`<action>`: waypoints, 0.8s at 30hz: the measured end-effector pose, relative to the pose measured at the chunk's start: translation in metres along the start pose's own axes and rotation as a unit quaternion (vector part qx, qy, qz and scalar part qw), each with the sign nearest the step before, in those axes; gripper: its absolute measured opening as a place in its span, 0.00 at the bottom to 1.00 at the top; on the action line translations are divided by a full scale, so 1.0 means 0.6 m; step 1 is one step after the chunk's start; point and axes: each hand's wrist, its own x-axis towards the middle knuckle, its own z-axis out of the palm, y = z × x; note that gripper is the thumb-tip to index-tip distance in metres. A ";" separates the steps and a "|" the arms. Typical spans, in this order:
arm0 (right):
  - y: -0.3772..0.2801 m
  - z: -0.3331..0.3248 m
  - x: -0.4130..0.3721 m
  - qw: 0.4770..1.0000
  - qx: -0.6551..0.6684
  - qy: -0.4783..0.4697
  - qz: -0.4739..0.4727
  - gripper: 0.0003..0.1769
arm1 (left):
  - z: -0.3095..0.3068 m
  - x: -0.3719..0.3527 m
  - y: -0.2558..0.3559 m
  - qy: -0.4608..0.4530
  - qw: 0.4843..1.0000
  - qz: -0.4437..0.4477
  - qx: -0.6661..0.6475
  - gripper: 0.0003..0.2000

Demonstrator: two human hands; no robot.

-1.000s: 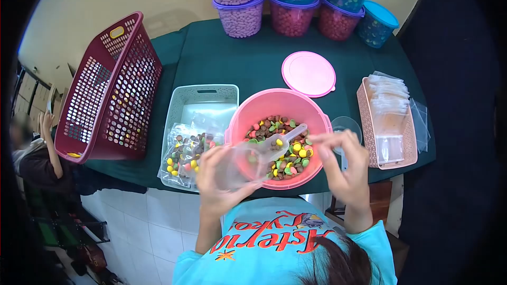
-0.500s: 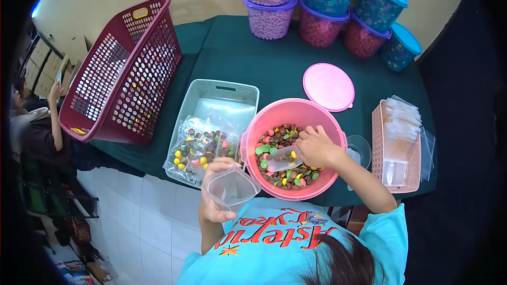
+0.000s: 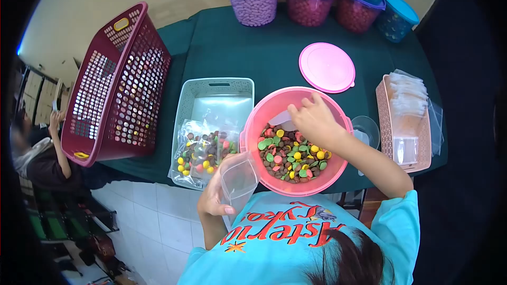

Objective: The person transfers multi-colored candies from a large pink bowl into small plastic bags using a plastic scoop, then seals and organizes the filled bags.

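Note:
A pink round tub (image 3: pixel 340 164) holds small brown, green, yellow and pink candies (image 3: pixel 288 153). Over its far side is my right hand (image 3: pixel 312 119), fingers closed on a translucent scoop (image 3: pixel 287 120) that is mostly hidden behind the hand and lies by the inner wall. My left hand (image 3: pixel 215 192) grips a clear plastic bag (image 3: pixel 240 179) with its mouth held wide at the tub's near left rim. No candy shows inside this bag. Left of the tub, a pale green tray (image 3: pixel 211 106) carries several clear bags of candies (image 3: pixel 198 153).
A pink lid (image 3: pixel 327 67) lies behind the tub. To the right are a clear round dish (image 3: pixel 368 131) and a pink basket (image 3: pixel 384 113) of clear bags (image 3: pixel 407 92). A maroon laundry basket (image 3: pixel 140 89) stands left; lidded tubs (image 3: pixel 253 8) line the back. Another person (image 3: pixel 45 153) sits far left.
My right hand has moved with the scoop from the middle of the candies toward the tub's far wall. My left hand still holds the bag, now tilted differently. The camera view has shifted.

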 end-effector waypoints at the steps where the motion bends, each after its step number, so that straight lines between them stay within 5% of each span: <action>1: -0.004 0.001 0.008 0.999 -0.043 -0.017 -0.019 0.12 | -0.001 0.003 0.002 -0.002 1.000 0.001 0.000 0.50; 9: -0.027 0.030 0.020 0.994 0.033 -0.064 0.087 0.16 | 0.004 0.023 0.007 -0.009 1.000 -0.012 -0.008 0.49; 14: -0.017 0.033 0.010 0.987 0.146 -0.049 0.043 0.16 | -0.004 0.023 -0.006 0.006 0.999 -0.001 -0.033 0.48; 24: -0.021 0.014 0.014 0.981 0.170 -0.071 -0.062 0.19 | 0.003 0.023 -0.009 0.007 1.000 0.013 -0.015 0.48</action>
